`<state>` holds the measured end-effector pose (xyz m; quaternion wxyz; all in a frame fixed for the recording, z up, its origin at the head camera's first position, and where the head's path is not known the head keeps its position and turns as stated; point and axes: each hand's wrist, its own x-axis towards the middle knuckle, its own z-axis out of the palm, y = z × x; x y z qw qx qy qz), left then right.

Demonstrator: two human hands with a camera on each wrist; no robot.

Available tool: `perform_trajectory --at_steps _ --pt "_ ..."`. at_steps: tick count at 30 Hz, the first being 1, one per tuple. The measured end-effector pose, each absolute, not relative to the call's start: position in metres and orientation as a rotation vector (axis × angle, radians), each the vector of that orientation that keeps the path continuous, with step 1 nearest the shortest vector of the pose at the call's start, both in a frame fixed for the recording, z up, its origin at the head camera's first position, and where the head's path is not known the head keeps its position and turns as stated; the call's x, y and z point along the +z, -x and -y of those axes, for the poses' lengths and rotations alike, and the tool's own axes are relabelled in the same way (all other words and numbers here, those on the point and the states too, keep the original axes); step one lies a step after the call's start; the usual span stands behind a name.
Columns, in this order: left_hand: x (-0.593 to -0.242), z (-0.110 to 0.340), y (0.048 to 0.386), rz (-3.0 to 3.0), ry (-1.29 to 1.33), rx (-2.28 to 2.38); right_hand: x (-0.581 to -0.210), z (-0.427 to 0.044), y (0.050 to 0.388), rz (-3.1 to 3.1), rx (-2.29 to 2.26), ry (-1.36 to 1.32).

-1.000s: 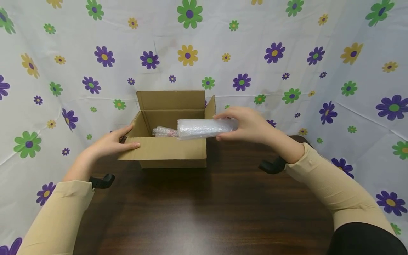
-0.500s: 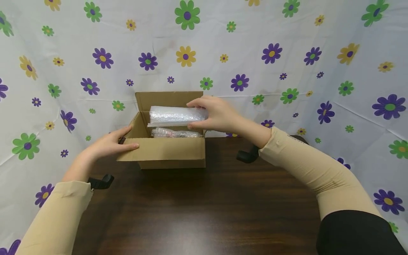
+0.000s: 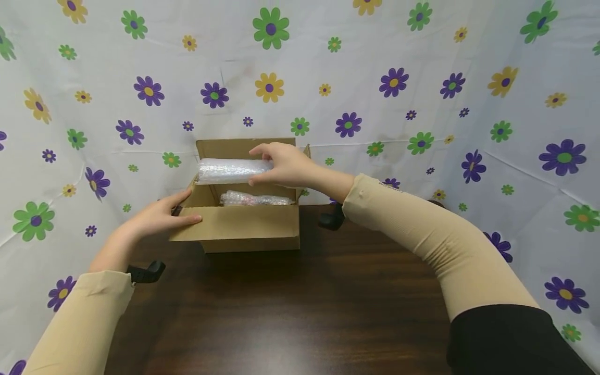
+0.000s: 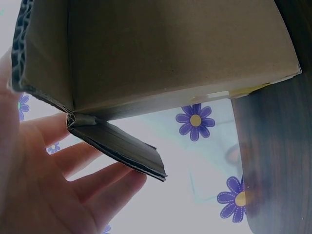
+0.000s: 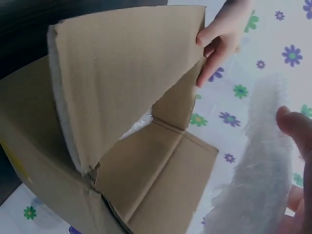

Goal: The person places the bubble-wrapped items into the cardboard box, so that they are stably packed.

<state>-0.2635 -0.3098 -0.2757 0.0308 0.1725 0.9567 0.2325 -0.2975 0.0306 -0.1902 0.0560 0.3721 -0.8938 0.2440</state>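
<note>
An open cardboard box point(image 3: 244, 224) stands on the table with its flaps spread. My left hand point(image 3: 164, 213) grips its front left corner, thumb over the front flap. In the left wrist view, the fingers of that hand lie behind a side flap point(image 4: 122, 148). My right hand point(image 3: 288, 165) holds the right end of a bubble-wrapped bundle point(image 3: 229, 171) above the box, between thumb and fingers. The bundle lies level, its left end over the box's left side; what the wrap contains is hidden. Another bubble-wrapped bundle point(image 3: 255, 199), with some red showing, is inside the box.
The dark wooden table point(image 3: 300, 302) extends in front of the box and to its right. A white curtain point(image 3: 300, 62) with printed flowers hangs close behind the box and along both sides.
My right hand has carried the wrapped bundle leftward and slightly up, from the box's right side to above its left part. My left hand keeps its grip on the box corner.
</note>
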Motion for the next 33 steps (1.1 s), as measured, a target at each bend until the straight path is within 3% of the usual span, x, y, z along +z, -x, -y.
perform_trajectory --at_steps 33 --pt "-0.28 0.311 0.267 -2.968 -0.54 0.696 -0.226 0.019 0.336 2.95 0.769 -1.009"
